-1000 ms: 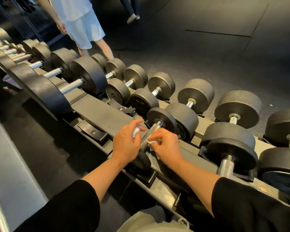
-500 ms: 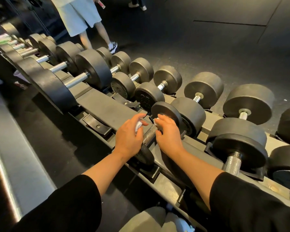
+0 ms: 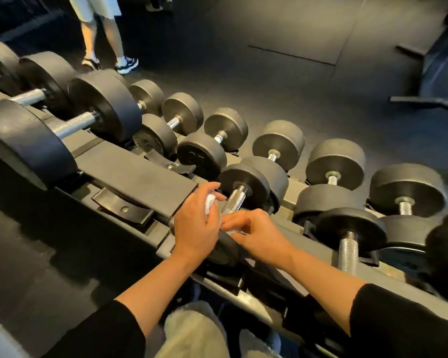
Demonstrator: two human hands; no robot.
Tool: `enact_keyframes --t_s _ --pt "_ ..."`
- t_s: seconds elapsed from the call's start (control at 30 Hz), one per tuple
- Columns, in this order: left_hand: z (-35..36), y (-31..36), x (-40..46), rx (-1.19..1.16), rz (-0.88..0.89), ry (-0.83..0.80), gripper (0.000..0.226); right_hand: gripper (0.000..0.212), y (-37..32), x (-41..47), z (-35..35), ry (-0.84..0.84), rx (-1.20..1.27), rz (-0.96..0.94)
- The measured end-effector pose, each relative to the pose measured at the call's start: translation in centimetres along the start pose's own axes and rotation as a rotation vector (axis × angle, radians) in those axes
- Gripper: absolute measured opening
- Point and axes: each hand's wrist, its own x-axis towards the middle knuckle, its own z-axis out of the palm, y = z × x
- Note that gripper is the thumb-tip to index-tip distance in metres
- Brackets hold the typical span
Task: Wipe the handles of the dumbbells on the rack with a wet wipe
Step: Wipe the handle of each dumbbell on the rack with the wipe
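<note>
A small black dumbbell lies on the near rail of the rack [image 3: 137, 174], its knurled steel handle [image 3: 233, 200] bare at the far end. My left hand [image 3: 195, 223] holds a white wet wipe [image 3: 209, 202] between thumb and fingers, right beside the handle. My right hand [image 3: 259, 236] pinches more white wipe [image 3: 233, 229] against the near end of the handle, just above the dumbbell's near head [image 3: 225, 248]. The near part of the handle is hidden under my fingers.
More black dumbbells fill the rack: larger ones at the left [image 3: 104, 109], one with a bare knurled handle at the right [image 3: 348, 249], and a second row behind. A person's legs [image 3: 101, 37] stand on the dark floor beyond the rack. A machine base [image 3: 429, 81] sits far right.
My right hand has slid back along the handle toward the near head, baring its far end. My left hand has stayed beside the handle with the wipe. The person beyond has stepped away.
</note>
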Motion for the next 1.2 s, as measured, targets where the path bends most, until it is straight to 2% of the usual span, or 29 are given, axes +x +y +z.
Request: enact_keyframes --t_s 0.1,0.2,0.27,0.37,0.43,0.53,0.67,0.83,0.93,1.0,1.1,1.17,1.2 --pt "-0.7 -0.4 0.7 -0.156 -0.039 -0.052 0.025 0.031 -0.6 1.3 -0.3 0.009 -0.07 0.042" --pt "-1.3 -1.5 2.6 -0.341 -0.113 -0.186 0.024 0.03 -1.6 4.0 -1.1 0.227 -0.165 0.098" --pt "-2.0 -3.3 4.5 -0.338 -0.053 -0.289 0.025 0.031 -2.4 5.8 -1.1 0.301 -0.294 0.179" --pt "-2.8 -6.6 6.7 -0.265 0.034 -0.384 0.031 0.03 -3.4 6.6 -0.2 0.233 -0.494 0.303" --pt "-2.7 -8.8 7.7 -0.196 0.11 -0.433 0.033 0.03 -4.0 6.2 0.6 0.214 -0.54 0.36" --pt "-2.4 -11.0 8.6 -0.146 0.239 -0.542 0.034 0.032 -4.8 4.9 1.6 0.246 -0.51 0.45" --pt "-1.7 -12.6 9.7 -0.108 0.41 -0.696 0.038 0.034 -5.5 3.4 2.3 0.292 -0.334 0.58" --pt "-0.6 -13.1 10.3 -0.157 0.479 -0.77 0.037 0.024 -7.3 2.4 2.7 0.283 -0.12 0.681" --pt "-0.2 -13.2 10.3 -0.163 0.586 -0.82 0.039 0.023 -8.1 2.6 3.1 0.315 -0.057 0.73" --pt "-0.1 -13.3 10.4 -0.166 0.621 -0.828 0.04 0.02 -7.9 3.4 3.2 0.405 -0.097 0.729" --pt "0.0 -13.2 10.4 -0.162 0.586 -0.817 0.044 0.019 -7.2 5.5 3.8 0.643 -0.251 0.695" --pt "0.1 -13.3 10.4 -0.164 0.548 -0.812 0.046 0.023 -6.8 7.1 4.5 0.672 -0.407 0.66" --pt "0.2 -13.3 10.5 -0.164 0.53 -0.807 0.047 0.026 -6.5 7.8 4.7 0.623 -0.517 0.647"
